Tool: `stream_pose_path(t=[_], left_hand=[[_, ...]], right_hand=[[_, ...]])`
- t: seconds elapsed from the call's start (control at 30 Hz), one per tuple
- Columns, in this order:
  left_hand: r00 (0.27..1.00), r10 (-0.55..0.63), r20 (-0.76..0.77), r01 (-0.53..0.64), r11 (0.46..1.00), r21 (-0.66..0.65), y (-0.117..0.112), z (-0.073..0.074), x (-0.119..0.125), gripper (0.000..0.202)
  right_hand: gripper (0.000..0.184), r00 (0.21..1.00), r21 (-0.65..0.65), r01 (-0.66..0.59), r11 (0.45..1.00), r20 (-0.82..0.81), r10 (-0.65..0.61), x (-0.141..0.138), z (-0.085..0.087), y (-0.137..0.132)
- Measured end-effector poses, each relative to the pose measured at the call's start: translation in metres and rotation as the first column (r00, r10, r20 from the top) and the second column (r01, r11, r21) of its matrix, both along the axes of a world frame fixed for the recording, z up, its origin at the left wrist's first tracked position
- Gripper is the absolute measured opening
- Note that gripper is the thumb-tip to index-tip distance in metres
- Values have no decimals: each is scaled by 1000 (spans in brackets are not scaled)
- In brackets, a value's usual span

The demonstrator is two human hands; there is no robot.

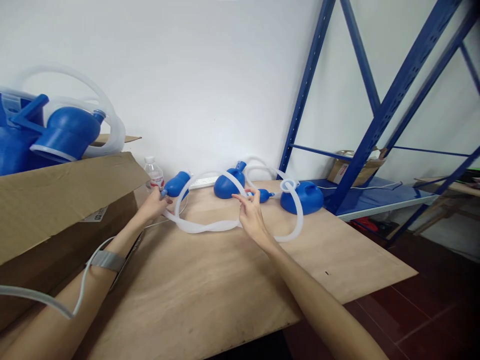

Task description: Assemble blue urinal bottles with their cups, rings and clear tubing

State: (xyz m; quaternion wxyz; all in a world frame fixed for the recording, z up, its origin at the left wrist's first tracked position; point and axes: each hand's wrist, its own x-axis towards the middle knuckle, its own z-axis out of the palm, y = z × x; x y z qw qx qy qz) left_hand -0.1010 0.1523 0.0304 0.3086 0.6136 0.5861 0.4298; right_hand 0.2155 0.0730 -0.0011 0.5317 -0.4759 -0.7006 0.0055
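My left hand [155, 204] closes its grip on the blue bulb [177, 184] while my right hand [250, 216] pinches the translucent hose [202, 227], keeping its loop lifted just above the desk [210, 295] so it stays untangled.

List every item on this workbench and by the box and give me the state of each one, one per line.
Left hand: closed around the neck of a blue plastic bulb.
Right hand: pinching the translucent white flexible hose.
Hose: looped and twisted, lying on the plywood tabletop.
Blue plastic funnel cup: lying on its side.
Blue plastic dome container: resting flat.
Brown cardboard box: open, flaps up.
Clear water bottle: upright, capped.
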Motion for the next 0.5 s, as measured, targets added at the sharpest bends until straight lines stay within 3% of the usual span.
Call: stream_pose_path(t=[0.17, 0.3, 0.4, 0.5], left_hand=[[985, -74, 157, 92, 990, -106, -2, 1, 2, 41], [952, -216, 215, 248, 959, -138, -10, 8, 0, 52], [905, -333, 265, 382, 910, -161, -17, 13, 1, 48], [857, -374, 356, 457, 870, -186, -21, 14, 4, 43]], right_hand=[[58, 991, 13, 72, 997, -110, -70, 5, -7, 7], [58, 987, -63, -7, 998, -158, -3, 4, -17, 14], [61, 984, -127, -39, 991, -179, 16, 3, -24, 20], [63, 962, -295, -127, 947, -269, 46, 3, -29, 25]])
